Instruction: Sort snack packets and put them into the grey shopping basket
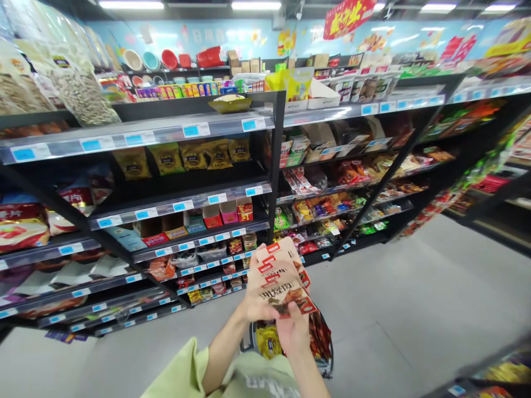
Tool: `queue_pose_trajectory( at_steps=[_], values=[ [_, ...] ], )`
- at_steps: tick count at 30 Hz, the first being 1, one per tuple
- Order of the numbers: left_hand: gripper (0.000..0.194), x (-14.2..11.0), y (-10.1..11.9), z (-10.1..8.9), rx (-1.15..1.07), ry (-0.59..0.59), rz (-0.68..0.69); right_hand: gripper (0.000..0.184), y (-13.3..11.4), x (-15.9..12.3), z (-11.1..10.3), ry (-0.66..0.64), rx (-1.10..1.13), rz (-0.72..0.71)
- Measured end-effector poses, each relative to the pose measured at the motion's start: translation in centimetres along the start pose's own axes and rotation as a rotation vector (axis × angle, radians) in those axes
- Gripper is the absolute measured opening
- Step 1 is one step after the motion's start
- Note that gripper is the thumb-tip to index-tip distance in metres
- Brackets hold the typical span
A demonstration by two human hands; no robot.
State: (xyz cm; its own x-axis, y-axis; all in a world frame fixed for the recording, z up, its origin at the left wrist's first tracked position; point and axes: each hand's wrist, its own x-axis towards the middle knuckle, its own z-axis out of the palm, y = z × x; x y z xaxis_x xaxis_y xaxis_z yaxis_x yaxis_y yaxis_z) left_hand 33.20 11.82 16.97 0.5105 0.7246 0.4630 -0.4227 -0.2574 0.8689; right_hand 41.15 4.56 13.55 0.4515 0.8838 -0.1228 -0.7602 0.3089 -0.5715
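Observation:
Several flat beige snack packets [279, 279] with red labels and dark lettering are fanned in a stack in front of me. My left hand [254, 303] wraps around their left side, its thumb across the lower front. With its thumb over the bottom edge, my right hand [295, 326] grips the same packets from below. Beneath my hands is a dark-rimmed basket [331, 362], partly hidden by my arms and shirt. Inside it lie yellow packets [269, 341] on the left and dark red-brown packets [320, 334] on the right.
Shelves with blue price tags [182, 206] run along the aisle ahead, holding bagged and boxed snacks. Clear seed bags [78, 83] stand at the upper left. A grey floor [373, 298] stretches to the right, with another display [493, 370] at the lower right corner.

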Motion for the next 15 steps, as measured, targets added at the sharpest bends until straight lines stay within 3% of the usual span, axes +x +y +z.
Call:
queue_pose_trajectory(
  at_steps=[2, 4, 9, 11, 15],
  values=[
    [0.117, 0.5, -0.6, -0.5, -0.106, 0.064, 0.063, 0.072, 0.2, 0.1, 0.0, 0.020, 0.032, 0.080],
    [0.121, 1.0, -1.3, -1.0, -0.153, 0.038, 0.098, 0.068, 0.4, 0.3, -0.1, 0.031, 0.070, 0.155],
    [0.079, 2.0, -2.2, -2.0, -0.103, -0.015, 0.250, 0.054, 0.7, 0.8, -0.1, 0.045, 0.129, 0.282],
    [0.072, 2.2, -2.0, -2.2, -0.063, -0.013, 0.294, 0.048, 0.6, 0.8, -0.1, 0.050, 0.138, 0.305],
    [0.104, 1.9, -1.3, -2.4, 0.127, -0.095, 0.219, 0.043, 0.2, 0.6, -0.2, 0.060, 0.164, 0.363]
  ],
)
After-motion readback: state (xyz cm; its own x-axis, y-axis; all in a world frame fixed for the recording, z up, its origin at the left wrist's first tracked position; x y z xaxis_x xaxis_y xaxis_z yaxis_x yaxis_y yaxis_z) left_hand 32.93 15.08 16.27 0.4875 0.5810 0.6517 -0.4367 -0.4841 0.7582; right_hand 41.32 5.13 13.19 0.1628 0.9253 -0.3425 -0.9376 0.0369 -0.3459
